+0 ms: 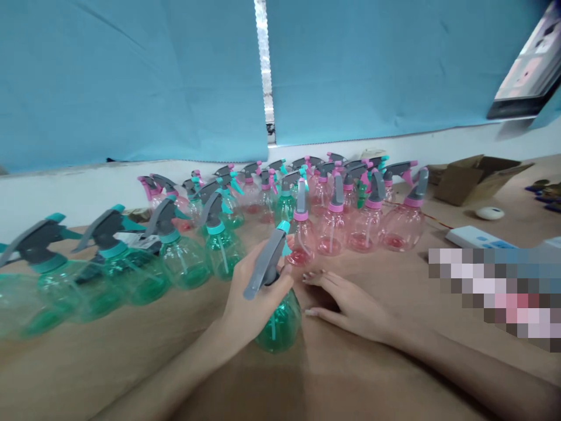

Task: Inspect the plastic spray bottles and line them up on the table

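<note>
My left hand [252, 292] is wrapped round the neck of a green spray bottle [280, 324] with a grey and teal trigger head. The bottle stands near the front middle of the brown table [359, 374]. To its right my right hand [346, 301] rests low over the tabletop, fingers spread and holding nothing. Just beyond it is a row of pink spray bottles [331, 234] with grey heads. On the left, several more green spray bottles [186, 260] line up, their heads grey and teal.
More pink and green bottles crowd towards the wall. At the right are an open cardboard box [464, 181], a white computer mouse [489, 213] and a white and blue box [480, 238]. Blue sheeting [175, 82] covers the wall behind. A pixelated patch hides part of the right side.
</note>
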A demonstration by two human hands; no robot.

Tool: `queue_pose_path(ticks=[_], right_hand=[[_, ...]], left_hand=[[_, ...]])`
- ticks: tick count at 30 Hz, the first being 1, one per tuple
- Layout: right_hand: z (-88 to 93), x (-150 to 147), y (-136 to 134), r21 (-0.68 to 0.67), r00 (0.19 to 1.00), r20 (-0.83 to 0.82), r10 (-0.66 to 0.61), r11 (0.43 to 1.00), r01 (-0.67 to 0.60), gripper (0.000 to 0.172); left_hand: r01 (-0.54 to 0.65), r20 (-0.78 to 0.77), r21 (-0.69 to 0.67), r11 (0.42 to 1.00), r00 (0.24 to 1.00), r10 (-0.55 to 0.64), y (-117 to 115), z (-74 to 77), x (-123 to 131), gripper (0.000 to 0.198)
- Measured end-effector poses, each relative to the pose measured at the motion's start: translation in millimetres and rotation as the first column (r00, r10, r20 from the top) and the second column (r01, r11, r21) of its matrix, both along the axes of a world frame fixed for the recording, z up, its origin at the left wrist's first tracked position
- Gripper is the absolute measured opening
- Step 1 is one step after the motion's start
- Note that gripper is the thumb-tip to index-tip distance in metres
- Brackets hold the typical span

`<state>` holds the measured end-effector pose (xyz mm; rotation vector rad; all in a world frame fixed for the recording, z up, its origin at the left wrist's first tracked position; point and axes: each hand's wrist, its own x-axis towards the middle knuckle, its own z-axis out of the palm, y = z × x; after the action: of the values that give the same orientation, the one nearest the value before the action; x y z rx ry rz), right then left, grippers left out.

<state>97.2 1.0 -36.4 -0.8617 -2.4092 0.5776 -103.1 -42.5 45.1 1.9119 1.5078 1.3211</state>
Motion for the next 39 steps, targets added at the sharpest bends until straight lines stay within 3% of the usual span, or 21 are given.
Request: queue_pose_path(ticks=[10, 19, 24, 33, 39], right_hand=[[0.1, -1, -1, -0.002, 1.0, 0.018, -0.013, 1.0, 0.013, 0.05], [1.5, -2, -2, 0.001, 1.0, 0.016, -0.012, 1.0, 0.012, 0.05], [1.1, -3, -3, 0.004, 1.0, 0.011, -0.006, 1.0, 0.006, 0.049], [-0.1, -2, -1, 0.024, 0.999, 0.025, -0.021, 1.0, 0.02, 0.051], [0.3, -2, -1, 0.023, 1.0, 0.016, -0.001, 1.0, 0.001, 0.049]], left_hand=[[-0.027, -0.02, -0.002, 1.0, 0.999, 0.027, 0, -2.9, -2, 0.007], [0.103, -0.054, 0.034, 0.994, 0.993, -0.101, -4, 15.2, 2, 0.009], [0.115, -0.037, 0.041, 0.992, 0.993, -0.114, -3, 13.9, 1, 0.009], [-0.021, -0.08, -0.004, 1.0, 0.997, 0.021, -4, 9.2, 2, 0.005], [-0.028, -0.063, 0.012, 1.0, 0.998, 0.029, -4, 6.0, 2, 0.004]])
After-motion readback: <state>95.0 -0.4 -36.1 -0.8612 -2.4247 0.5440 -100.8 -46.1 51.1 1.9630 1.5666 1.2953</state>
